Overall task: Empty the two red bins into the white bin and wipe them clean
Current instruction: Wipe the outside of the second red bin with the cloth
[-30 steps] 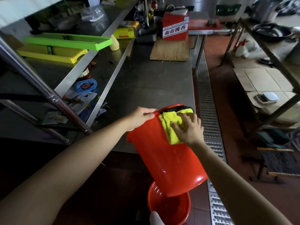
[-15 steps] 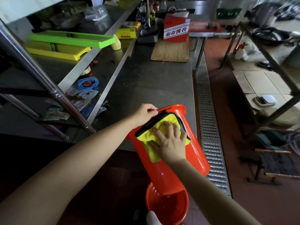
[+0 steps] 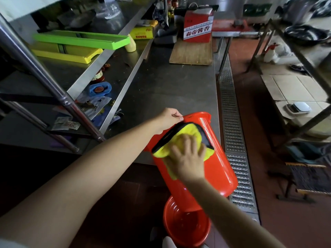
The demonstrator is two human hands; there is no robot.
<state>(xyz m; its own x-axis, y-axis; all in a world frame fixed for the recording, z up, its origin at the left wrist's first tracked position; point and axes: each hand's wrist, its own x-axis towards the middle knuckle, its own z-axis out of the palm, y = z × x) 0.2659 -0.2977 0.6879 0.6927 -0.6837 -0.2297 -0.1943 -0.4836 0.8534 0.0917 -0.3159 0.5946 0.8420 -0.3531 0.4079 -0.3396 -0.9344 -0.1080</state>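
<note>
We are at the wiping step: the left hand [image 3: 168, 117] pinches the rim of the tilted red bin [image 3: 215, 161] at the table [image 3: 170, 86] edge, while the right hand [image 3: 188, 158], fingers spread, presses the yellow cloth [image 3: 186, 131] flat against its outer wall. The second red bin [image 3: 184, 228] stands on the floor at 6 o'clock of the first. In our judgement, the next move calls for turning the held bin to reach unwiped wall.

Red carton [image 3: 197, 26] on wooden board [image 3: 191, 54], green tray [image 3: 81, 40] on steel shelf [image 3: 100, 65].
</note>
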